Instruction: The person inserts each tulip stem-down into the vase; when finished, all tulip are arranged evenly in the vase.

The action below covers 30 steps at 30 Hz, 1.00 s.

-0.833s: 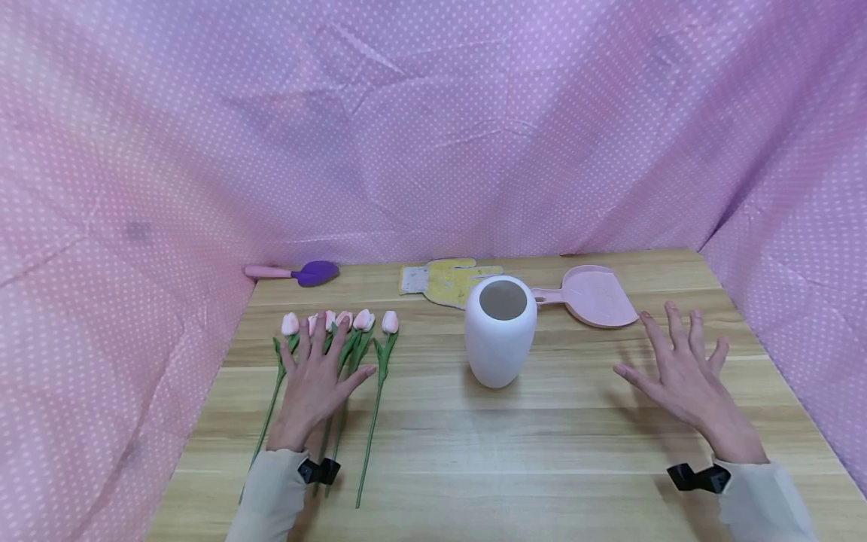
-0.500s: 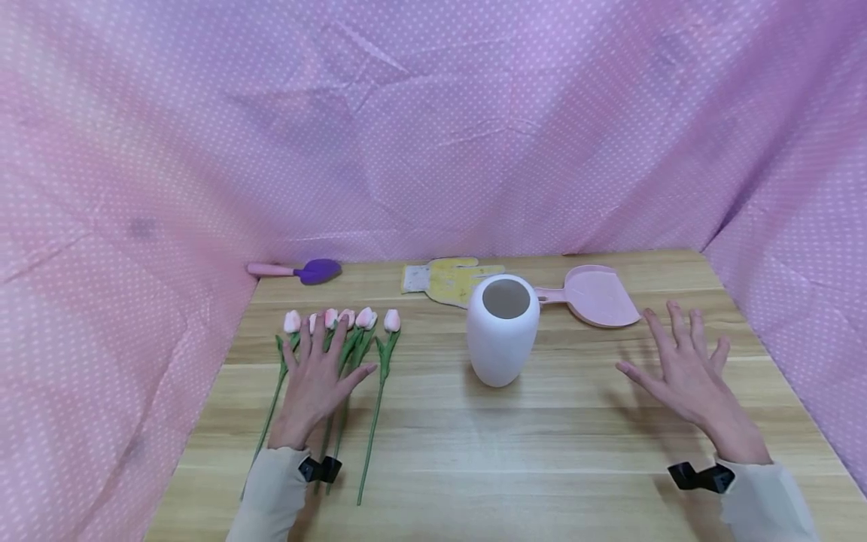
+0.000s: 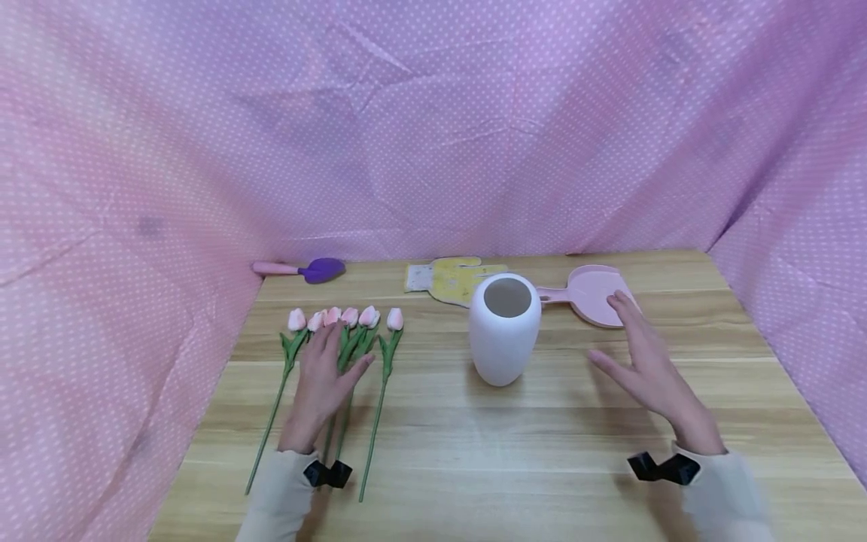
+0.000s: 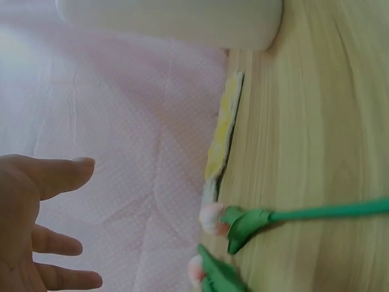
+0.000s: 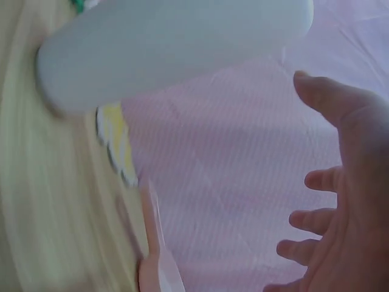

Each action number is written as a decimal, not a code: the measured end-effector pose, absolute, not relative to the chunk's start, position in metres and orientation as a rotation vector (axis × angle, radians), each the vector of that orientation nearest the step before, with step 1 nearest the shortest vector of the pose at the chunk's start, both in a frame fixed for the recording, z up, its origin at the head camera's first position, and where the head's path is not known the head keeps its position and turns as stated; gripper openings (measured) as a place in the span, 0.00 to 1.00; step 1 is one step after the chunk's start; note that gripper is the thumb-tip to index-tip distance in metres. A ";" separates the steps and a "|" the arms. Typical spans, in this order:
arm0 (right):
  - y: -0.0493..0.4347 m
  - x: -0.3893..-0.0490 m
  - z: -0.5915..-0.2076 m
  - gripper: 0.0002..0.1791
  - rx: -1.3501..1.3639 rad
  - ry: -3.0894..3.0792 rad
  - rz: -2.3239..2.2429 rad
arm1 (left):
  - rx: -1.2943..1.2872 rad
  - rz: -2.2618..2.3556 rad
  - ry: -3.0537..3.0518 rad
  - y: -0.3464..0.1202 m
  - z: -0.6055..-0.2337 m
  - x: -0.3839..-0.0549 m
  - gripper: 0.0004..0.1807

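Several pink tulips (image 3: 395,320) with green stems lie spread on the left of the wooden table. Over them hovers my left hand (image 3: 321,385), its fingers straight and holding nothing; it hides part of the middle stems. A white vase (image 3: 503,339) stands upright near the table's middle, its mouth facing up. To the right of the vase, my right hand (image 3: 657,376) is held above the table with fingers extended and nothing in them. In the right wrist view the vase (image 5: 176,52) is beyond the thumb, apart from the hand.
At the back lie a purple trowel (image 3: 323,270) with a pink handle, a yellow work glove (image 3: 455,281) partly behind the vase, and a pink dustpan (image 3: 596,295). A pink dotted cloth (image 3: 433,135) hangs around the back and sides.
My right hand has moved left toward the vase, its fingertips now overlapping the dustpan in view. My left hand has turned slightly, its fingers closer together. The vase and tulips stay put.
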State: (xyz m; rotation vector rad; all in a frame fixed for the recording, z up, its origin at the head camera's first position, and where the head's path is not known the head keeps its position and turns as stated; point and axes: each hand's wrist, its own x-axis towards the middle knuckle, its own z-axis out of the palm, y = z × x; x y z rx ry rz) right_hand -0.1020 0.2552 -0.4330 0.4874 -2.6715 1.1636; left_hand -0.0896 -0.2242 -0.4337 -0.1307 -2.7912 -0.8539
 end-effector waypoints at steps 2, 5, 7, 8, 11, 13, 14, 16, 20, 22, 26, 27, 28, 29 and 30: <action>0.246 -0.104 -0.433 0.47 0.503 -2.631 1.204 | -0.101 -0.946 -2.792 -0.222 -0.436 -0.089 0.40; 0.232 -0.108 -0.433 0.47 0.532 -2.577 1.269 | -0.058 -1.057 -2.788 -0.218 -0.440 -0.090 0.38; 0.223 -0.110 -0.433 0.47 0.545 -2.550 1.328 | -0.040 -1.120 -2.780 -0.215 -0.444 -0.091 0.37; 0.219 -0.111 -0.433 0.47 0.559 -2.533 1.362 | -0.026 -1.139 -2.785 -0.213 -0.446 -0.091 0.37; 0.206 -0.113 -0.432 0.47 0.593 -2.494 1.460 | 0.020 -1.171 -2.819 -0.209 -0.454 -0.091 0.35; 0.199 -0.114 -0.431 0.47 0.614 -2.474 1.516 | 0.048 -1.199 -2.846 -0.207 -0.459 -0.092 0.35; 0.195 -0.114 -0.430 0.47 0.625 -2.468 1.530 | 0.057 -1.203 -2.861 -0.206 -0.461 -0.092 0.34; 0.188 -0.115 -0.429 0.47 0.632 -2.465 1.564 | 0.065 -1.203 -2.876 -0.204 -0.465 -0.092 0.33; 0.177 -0.117 -0.427 0.48 0.637 -2.474 1.617 | 0.102 -1.206 -2.914 -0.200 -0.471 -0.093 0.32; 0.173 -0.118 -0.427 0.48 0.645 -2.464 1.653 | 0.128 -1.200 -2.935 -0.199 -0.473 -0.093 0.32; 0.167 -0.121 -0.428 0.48 0.675 -2.412 1.727 | 0.181 -1.225 -2.961 -0.197 -0.477 -0.093 0.32; 0.165 -0.121 -0.428 0.48 0.682 -2.400 1.737 | 0.189 -1.229 -2.967 -0.196 -0.478 -0.093 0.32; 0.164 -0.122 -0.429 0.49 0.685 -2.387 1.743 | 0.196 -1.229 -2.973 -0.196 -0.479 -0.093 0.31; 0.163 -0.122 -0.429 0.49 0.682 -2.377 1.752 | 0.198 -1.225 -2.978 -0.196 -0.480 -0.093 0.30; 0.161 -0.122 -0.430 0.49 0.679 -2.371 1.751 | 0.198 -1.216 -2.983 -0.195 -0.481 -0.094 0.29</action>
